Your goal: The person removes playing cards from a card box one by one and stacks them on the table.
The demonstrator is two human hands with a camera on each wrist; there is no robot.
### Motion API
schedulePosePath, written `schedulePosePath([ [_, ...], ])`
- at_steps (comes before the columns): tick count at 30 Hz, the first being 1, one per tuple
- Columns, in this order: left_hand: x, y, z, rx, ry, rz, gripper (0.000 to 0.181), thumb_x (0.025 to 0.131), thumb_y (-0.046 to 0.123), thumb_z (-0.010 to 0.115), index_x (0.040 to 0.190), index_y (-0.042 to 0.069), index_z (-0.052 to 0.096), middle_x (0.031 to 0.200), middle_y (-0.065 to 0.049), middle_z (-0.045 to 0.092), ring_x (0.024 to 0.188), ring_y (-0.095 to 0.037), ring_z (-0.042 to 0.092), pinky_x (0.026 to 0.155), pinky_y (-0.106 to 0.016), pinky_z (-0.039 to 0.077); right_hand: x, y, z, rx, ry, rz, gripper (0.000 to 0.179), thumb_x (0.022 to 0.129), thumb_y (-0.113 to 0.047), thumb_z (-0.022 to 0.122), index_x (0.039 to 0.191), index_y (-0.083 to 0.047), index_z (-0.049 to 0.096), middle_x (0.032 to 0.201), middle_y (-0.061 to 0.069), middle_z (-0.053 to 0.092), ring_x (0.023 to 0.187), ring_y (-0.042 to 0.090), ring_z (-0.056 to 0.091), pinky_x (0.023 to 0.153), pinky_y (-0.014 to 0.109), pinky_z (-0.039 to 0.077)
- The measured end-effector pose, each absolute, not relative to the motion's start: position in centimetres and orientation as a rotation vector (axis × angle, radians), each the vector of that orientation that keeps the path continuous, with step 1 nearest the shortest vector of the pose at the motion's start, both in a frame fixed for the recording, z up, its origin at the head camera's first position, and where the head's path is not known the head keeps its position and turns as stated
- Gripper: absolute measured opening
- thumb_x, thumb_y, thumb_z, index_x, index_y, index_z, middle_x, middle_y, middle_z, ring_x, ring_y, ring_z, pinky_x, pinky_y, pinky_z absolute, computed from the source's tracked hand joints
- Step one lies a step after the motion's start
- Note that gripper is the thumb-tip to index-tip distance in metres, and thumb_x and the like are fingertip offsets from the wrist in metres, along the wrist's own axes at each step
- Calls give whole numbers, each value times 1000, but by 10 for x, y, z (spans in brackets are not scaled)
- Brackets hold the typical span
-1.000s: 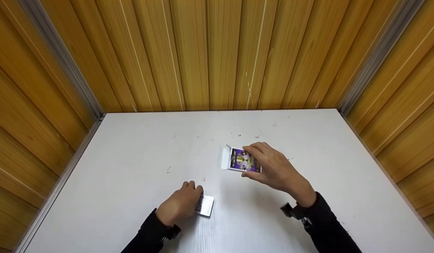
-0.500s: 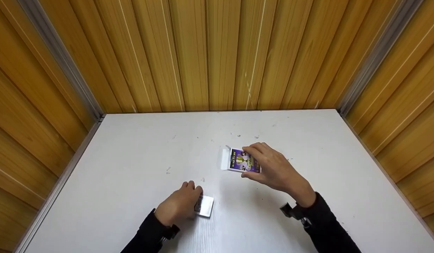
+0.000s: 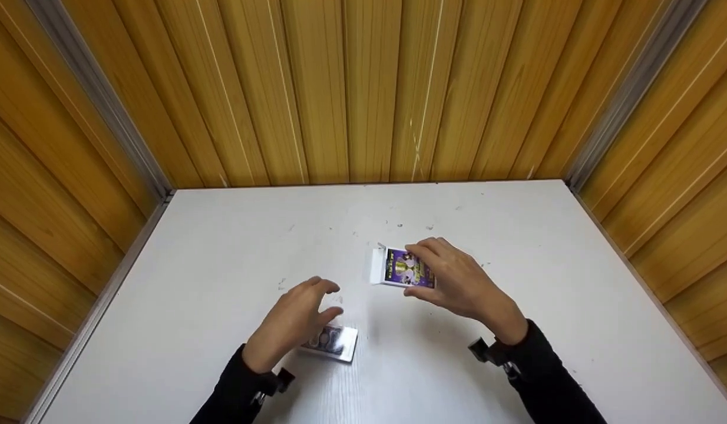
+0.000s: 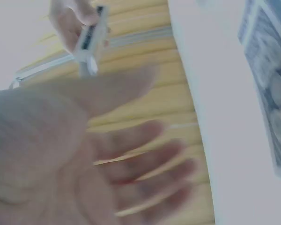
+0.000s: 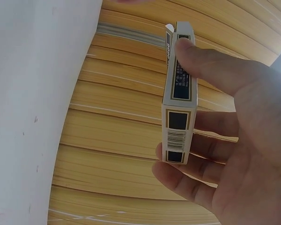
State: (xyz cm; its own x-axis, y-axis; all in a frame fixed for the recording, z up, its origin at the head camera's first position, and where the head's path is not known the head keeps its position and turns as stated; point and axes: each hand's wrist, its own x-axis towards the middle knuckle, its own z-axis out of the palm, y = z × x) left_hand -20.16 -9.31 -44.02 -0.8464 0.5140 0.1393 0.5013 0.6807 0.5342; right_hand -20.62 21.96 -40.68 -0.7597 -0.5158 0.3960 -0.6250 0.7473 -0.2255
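My right hand [image 3: 461,280] holds a small card box [image 3: 407,268] above the table, thumb on one narrow side and fingers on the other. Purple with a gold trophy on its front, the box has its white end flap folded out to the left. The right wrist view shows the barcode end of the card box [image 5: 177,136]. A deck of cards [image 3: 334,341] with a dark patterned face lies on the table, glare whitening its right part. Just above the deck, my left hand [image 3: 293,321] hovers with thumb and fingers spread apart, holding nothing; it hides the deck's left part.
The white table [image 3: 234,235] carries a few small dark marks. Wood-patterned panels [image 3: 369,94] wall it in at the back and both sides, with grey metal strips at the corners.
My left hand has let go of the deck and lifted up and slightly left, its thumb and fingers parting. The deck stays in place. The right hand keeps the box still.
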Motion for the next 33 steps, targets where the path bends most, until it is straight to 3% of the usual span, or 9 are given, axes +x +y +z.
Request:
schedulePosePath([
  [4, -201, -78, -436, 929, 2897, 1281, 7, 97, 9, 72, 102, 4, 70, 95, -3, 71, 88, -19, 67, 77, -36, 58, -206, 217, -411, 886, -2654, 495, 71, 81, -38, 89, 136, -3, 61, 125, 8, 61, 103, 19, 58, 76, 35, 53],
  [8, -198, -67, -435, 921, 2791, 1561, 8, 100, 13, 69, 94, 8, 67, 86, 4, 69, 79, -12, 65, 72, -31, 57, -204, 211, -416, 912, -2667, 477, 72, 80, -36, 91, 137, -2, 61, 126, 8, 60, 105, 19, 57, 79, 35, 53],
  [14, -191, -57, -438, 910, 2583, 1728, 15, 104, 20, 64, 95, 9, 63, 86, 3, 68, 80, -14, 64, 76, -32, 57, -199, 200, -422, 986, -2659, 461, 74, 78, -36, 92, 136, -2, 61, 124, 8, 60, 106, 19, 57, 83, 34, 54],
  [21, -190, -52, -446, 865, 2558, 1762, 6, 103, 6, 62, 101, 6, 57, 93, -1, 64, 85, -16, 64, 73, -30, 56, -192, 190, -423, 1038, -2611, 425, 72, 80, -39, 90, 136, -5, 61, 124, 4, 59, 107, 17, 56, 81, 32, 54],
  [26, -192, -55, -448, 821, 2565, 1790, 13, 97, -6, 60, 102, 4, 53, 97, -5, 62, 86, -17, 63, 71, -28, 56, -188, 184, -420, 1059, -2599, 443, 72, 82, -41, 88, 138, -6, 60, 126, 3, 58, 108, 14, 55, 78, 29, 55],
  [33, -194, -59, -449, 773, 2513, 1778, 13, 98, -1, 65, 101, 4, 53, 99, -5, 60, 90, -18, 61, 75, -30, 56, -184, 181, -417, 1078, -2588, 442, 71, 83, -41, 88, 138, -7, 60, 126, 4, 58, 108, 15, 55, 78, 29, 55],
])
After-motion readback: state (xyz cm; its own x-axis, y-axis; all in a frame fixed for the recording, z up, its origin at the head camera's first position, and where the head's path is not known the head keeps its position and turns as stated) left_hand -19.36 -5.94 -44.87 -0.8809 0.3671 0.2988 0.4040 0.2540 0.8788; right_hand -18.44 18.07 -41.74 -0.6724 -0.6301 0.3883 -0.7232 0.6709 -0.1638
